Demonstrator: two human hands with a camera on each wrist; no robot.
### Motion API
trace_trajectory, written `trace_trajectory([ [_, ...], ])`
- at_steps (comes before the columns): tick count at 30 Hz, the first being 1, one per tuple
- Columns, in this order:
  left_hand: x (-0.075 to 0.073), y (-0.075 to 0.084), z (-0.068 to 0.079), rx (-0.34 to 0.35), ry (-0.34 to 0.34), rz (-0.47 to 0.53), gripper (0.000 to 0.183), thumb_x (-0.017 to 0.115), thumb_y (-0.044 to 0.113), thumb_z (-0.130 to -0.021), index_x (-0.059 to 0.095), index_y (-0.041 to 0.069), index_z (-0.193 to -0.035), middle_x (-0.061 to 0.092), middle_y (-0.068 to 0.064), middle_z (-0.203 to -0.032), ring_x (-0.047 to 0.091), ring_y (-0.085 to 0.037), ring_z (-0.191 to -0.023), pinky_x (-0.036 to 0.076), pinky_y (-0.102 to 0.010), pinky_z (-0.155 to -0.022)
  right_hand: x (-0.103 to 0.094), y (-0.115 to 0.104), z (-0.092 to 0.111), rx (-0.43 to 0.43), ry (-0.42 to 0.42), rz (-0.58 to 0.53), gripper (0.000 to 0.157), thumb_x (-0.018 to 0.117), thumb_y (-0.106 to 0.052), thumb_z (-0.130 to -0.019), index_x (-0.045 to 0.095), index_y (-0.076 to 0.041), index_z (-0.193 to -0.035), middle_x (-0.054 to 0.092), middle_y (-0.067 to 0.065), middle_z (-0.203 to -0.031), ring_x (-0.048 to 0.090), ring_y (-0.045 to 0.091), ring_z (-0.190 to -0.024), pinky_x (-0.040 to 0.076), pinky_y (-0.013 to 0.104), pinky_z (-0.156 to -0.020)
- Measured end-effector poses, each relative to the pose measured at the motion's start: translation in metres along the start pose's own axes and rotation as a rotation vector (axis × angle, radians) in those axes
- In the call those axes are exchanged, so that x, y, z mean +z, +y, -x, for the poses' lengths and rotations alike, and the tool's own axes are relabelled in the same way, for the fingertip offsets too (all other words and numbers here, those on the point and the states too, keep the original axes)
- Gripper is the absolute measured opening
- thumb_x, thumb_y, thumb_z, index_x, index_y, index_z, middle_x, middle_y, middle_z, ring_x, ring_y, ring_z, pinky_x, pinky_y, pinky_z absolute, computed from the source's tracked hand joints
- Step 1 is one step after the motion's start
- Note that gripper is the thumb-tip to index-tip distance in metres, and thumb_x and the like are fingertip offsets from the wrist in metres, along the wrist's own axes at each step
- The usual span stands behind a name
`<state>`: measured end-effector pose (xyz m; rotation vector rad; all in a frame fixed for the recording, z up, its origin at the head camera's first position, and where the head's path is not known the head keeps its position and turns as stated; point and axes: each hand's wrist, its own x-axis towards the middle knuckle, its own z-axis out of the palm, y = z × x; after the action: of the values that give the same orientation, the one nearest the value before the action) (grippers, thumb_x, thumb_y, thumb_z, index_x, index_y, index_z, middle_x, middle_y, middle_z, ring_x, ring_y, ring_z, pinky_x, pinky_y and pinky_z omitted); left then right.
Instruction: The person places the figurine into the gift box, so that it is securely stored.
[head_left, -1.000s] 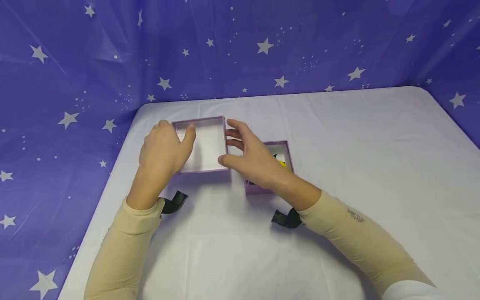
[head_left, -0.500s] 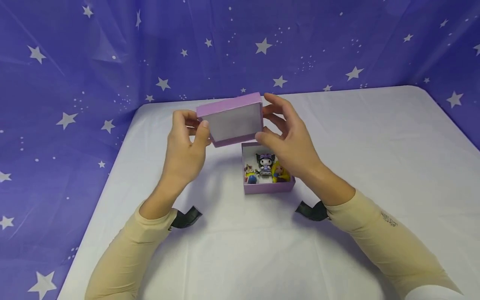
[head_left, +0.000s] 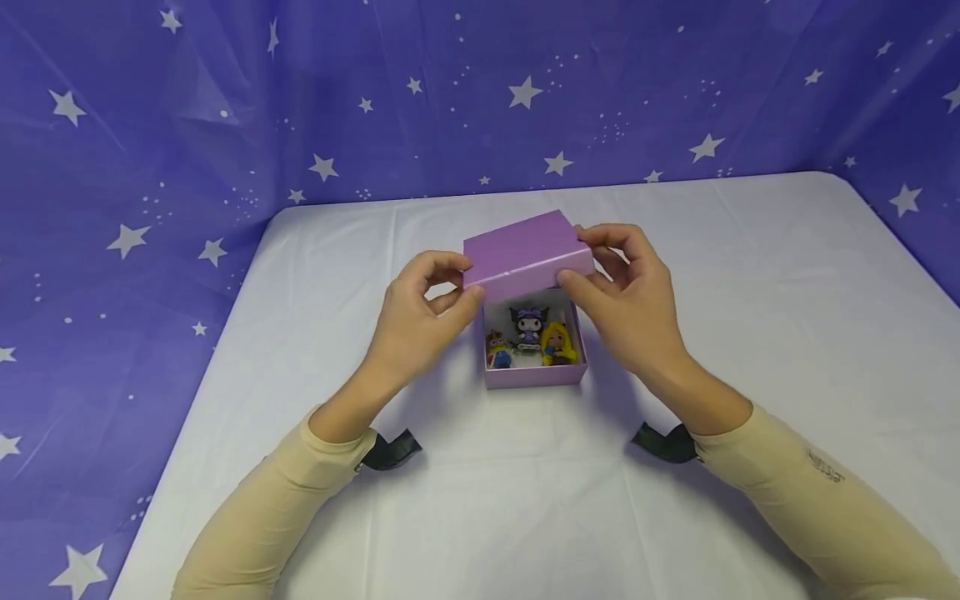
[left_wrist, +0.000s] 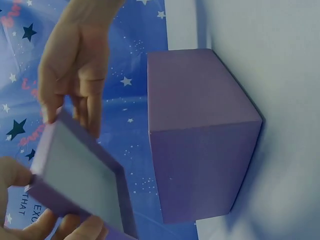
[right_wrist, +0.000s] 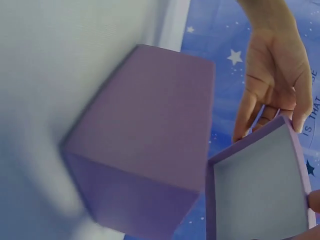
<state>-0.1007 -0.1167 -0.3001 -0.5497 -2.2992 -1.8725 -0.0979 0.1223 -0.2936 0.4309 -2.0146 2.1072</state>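
Observation:
A shallow purple box lid (head_left: pixel 525 250) is held tilted above a purple box (head_left: pixel 536 377), its hollow side down. My left hand (head_left: pixel 423 312) pinches the lid's left end between thumb and fingers. At the other end my right hand (head_left: pixel 630 300) grips it the same way. Inside the box stand a dark-eared figurine (head_left: pixel 529 327), a yellow-haired figurine (head_left: pixel 558 343) and a small blue-and-red figurine (head_left: pixel 498 350). Both wrist views show the lid's pale inside (left_wrist: pixel 80 170) apart from the box (right_wrist: pixel 145 120). The lid hides the box's back edge in the head view.
The box stands on a white cloth-covered table (head_left: pixel 465 517). A purple-blue curtain with stars (head_left: pixel 480 92) hangs behind the table and along its sides. Dark curved pieces (head_left: pixel 393 450) stick out from both sleeve cuffs.
Both hands have carried the lid rightward from the left of the box to over it. The lid has turned from hollow side up to hollow side down. The box has stayed put.

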Motion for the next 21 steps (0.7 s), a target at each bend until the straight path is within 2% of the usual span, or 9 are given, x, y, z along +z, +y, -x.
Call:
trace_trajectory([
  [3, 0.000, 0.000, 0.001, -0.002, -0.045, -0.074, 0.031, 0.073, 0.003, -0.083, 0.064, -0.001, -0.113, 0.061, -0.007, -0.105, 0.060, -0.016, -0.101, 0.050, -0.026, -0.089, -0.007, 0.004, 0.008, 0.060, -0.002, 0.021, 0.040, 0.070, 0.010, -0.082, 0.050, 0.003, -0.116, 0.047, 0.015, -0.136, 0.049, 0.027, -0.128, 0.046, 0.027, -0.095],
  [7, 0.000, 0.001, 0.004, -0.042, -0.107, -0.196, 0.032, 0.076, 0.005, -0.079, 0.067, 0.003, -0.109, 0.063, -0.004, -0.098, 0.064, -0.016, -0.096, 0.051, -0.024, -0.086, -0.013, 0.010, 0.018, 0.137, -0.032, 0.093, 0.038, 0.072, 0.009, -0.081, 0.048, 0.005, -0.110, 0.046, 0.012, -0.141, 0.047, 0.024, -0.131, 0.046, 0.021, -0.093],
  [12, 0.001, 0.003, 0.006, -0.118, -0.206, -0.332, 0.032, 0.080, 0.007, -0.074, 0.068, 0.006, -0.104, 0.065, -0.001, -0.096, 0.063, -0.017, -0.091, 0.052, -0.023, -0.083, -0.020, 0.018, 0.027, 0.184, -0.097, 0.219, 0.035, 0.076, 0.008, -0.078, 0.052, 0.006, -0.103, 0.051, 0.010, -0.140, 0.051, 0.022, -0.127, 0.043, 0.019, -0.095],
  [15, 0.001, 0.004, 0.007, -0.165, -0.274, -0.394, 0.033, 0.082, 0.009, -0.073, 0.068, 0.007, -0.103, 0.065, 0.001, -0.096, 0.061, -0.015, -0.089, 0.052, -0.022, -0.082, -0.024, 0.023, 0.031, 0.195, -0.127, 0.255, 0.035, 0.078, 0.009, -0.075, 0.055, 0.006, -0.101, 0.053, 0.011, -0.137, 0.052, 0.023, -0.125, 0.042, 0.022, -0.096],
  [17, 0.002, 0.005, 0.007, -0.177, -0.310, -0.428, 0.033, 0.083, 0.010, -0.073, 0.069, 0.008, -0.103, 0.065, 0.001, -0.096, 0.061, -0.015, -0.089, 0.052, -0.022, -0.082, -0.027, 0.025, 0.033, 0.196, -0.146, 0.286, 0.038, 0.079, 0.008, -0.074, 0.056, 0.005, -0.103, 0.053, 0.010, -0.136, 0.052, 0.022, -0.126, 0.043, 0.022, -0.096],
  [21, 0.003, 0.006, 0.007, -0.172, -0.350, -0.476, 0.033, 0.083, 0.011, -0.073, 0.069, 0.007, -0.103, 0.064, 0.001, -0.096, 0.060, -0.015, -0.090, 0.052, -0.021, -0.082, -0.030, 0.027, 0.036, 0.225, -0.189, 0.331, 0.053, 0.081, 0.005, -0.073, 0.056, 0.002, -0.119, 0.050, 0.008, -0.135, 0.050, 0.022, -0.126, 0.044, 0.020, -0.094],
])
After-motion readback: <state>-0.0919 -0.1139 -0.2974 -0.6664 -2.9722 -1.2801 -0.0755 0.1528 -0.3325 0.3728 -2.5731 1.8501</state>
